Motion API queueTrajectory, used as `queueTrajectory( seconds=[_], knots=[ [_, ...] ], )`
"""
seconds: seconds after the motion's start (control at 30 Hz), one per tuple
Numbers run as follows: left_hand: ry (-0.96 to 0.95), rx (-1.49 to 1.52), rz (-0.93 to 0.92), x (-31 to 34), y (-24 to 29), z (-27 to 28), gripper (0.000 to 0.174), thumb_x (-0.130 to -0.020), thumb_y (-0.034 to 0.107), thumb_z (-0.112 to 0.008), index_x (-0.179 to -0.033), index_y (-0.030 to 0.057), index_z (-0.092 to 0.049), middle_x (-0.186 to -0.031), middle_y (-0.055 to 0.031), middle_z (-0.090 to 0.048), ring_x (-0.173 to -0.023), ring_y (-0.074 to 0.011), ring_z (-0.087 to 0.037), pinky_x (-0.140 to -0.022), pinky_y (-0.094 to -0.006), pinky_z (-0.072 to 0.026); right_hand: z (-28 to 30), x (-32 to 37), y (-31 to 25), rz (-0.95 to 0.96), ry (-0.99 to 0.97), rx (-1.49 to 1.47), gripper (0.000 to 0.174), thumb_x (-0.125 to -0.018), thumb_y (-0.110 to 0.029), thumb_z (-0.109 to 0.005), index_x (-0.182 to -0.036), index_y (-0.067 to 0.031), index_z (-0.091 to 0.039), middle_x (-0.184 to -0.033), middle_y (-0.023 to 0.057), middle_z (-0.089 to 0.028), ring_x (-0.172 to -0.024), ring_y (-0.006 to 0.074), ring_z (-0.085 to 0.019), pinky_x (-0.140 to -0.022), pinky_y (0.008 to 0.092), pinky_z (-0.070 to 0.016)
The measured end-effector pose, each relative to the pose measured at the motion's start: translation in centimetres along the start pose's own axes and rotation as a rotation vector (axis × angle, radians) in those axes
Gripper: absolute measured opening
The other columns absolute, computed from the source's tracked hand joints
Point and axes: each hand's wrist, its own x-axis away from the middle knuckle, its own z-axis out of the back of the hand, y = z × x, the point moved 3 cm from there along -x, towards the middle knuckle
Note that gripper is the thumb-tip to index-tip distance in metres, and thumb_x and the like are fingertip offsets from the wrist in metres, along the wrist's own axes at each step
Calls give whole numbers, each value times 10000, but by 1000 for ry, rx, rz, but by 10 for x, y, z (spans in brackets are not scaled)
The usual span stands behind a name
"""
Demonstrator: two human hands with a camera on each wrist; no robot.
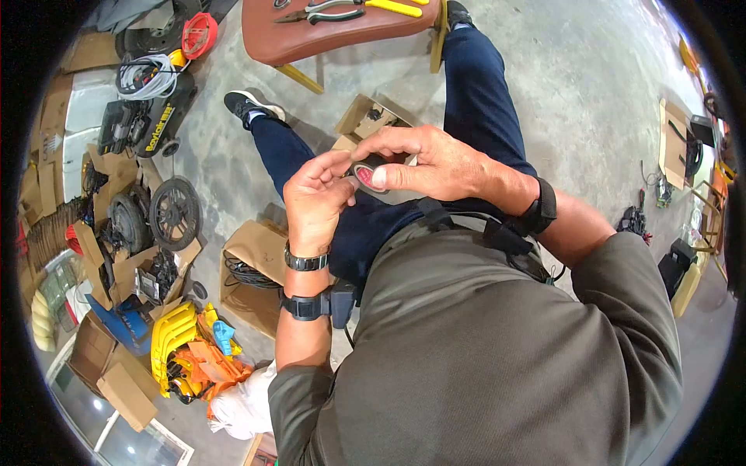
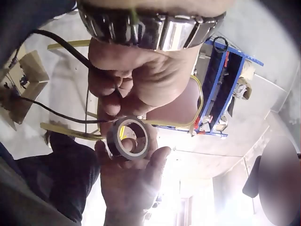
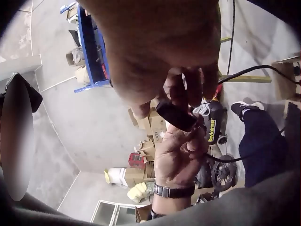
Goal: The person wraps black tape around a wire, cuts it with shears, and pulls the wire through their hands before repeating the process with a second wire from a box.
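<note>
My right hand [image 1: 439, 165] holds a roll of black electrical tape [image 2: 114, 142] with a reddish inner core, thumb across its side in the head view. Close against it, my left hand [image 1: 315, 202] has its fingers curled round a thin black cable [image 2: 61, 44]. Two lengths of the cable run out from that hand in the left wrist view. In the right wrist view the tape roll [image 3: 175, 116] overlaps the left fingertips, where the cable [image 3: 256, 68] comes out. The fingers hide the spot where cable and tape come together.
A brown padded stool [image 1: 334, 39] with pliers [image 1: 334, 14] and a yellow-handled tool [image 1: 395, 7] stands ahead. An open carton [image 1: 357, 116] sits on the floor between the legs. At left are a carton of cable [image 1: 252, 252], wheels [image 1: 175, 213] and yellow-orange parts [image 1: 175, 334].
</note>
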Motion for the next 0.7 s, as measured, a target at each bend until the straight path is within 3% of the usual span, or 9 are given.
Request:
queueTrajectory(
  seconds=[0.1,0.3,0.4,0.53,0.63,0.7],
  knots=[
    [14,16,23,1,0,3,373,-818,-157,-597,-1165,-27,-645,-977,-83,-707,-620,-106,-620,-517,-200,-461,0,0,5,62,15,-64,347,-961,-215,-653,-1255,-36,-613,-881,3,-586,-799,74,-516,-745,260,-447],
    [45,6,-36,1,2,-6,405,-840,-101,-604,-1238,-31,-595,-1002,-117,-717,-634,-120,-633,-518,-199,-454,0,2,5,-279,24,-116,336,-937,-162,-663,-1227,-19,-573,-952,38,-628,-914,103,-579,-797,261,-480],
    [74,-2,-59,2,2,-12,417,-837,-123,-598,-1246,-37,-587,-1010,-130,-714,-652,-133,-650,-523,-209,-474,-7,-2,33,-257,89,-289,373,-938,-217,-653,-1235,-16,-549,-982,52,-633,-931,129,-600,-775,279,-512],
    [83,21,-46,2,-4,-19,425,-830,-151,-580,-1244,-55,-580,-1017,-152,-706,-673,-143,-667,-523,-214,-489,-12,-1,30,-488,200,-503,410,-958,-372,-583,-1167,-19,-578,-994,68,-617,-918,177,-616,-715,367,-556],
    [75,11,-33,1,-9,-19,429,-829,-152,-577,-1248,-61,-572,-1016,-157,-705,-674,-146,-669,-519,-213,-490,-11,-2,37,-593,32,-468,374,-950,-358,-593,-1116,-23,-601,-962,60,-604,-899,184,-615,-717,357,-553],
    [75,27,-36,2,-12,-19,427,-827,-154,-578,-1245,-65,-568,-1009,-159,-707,-670,-146,-667,-512,-214,-487,-11,-3,45,-576,39,-412,331,-937,-319,-589,-1077,-20,-619,-918,49,-601,-852,162,-605,-683,323,-524]
  ],
)
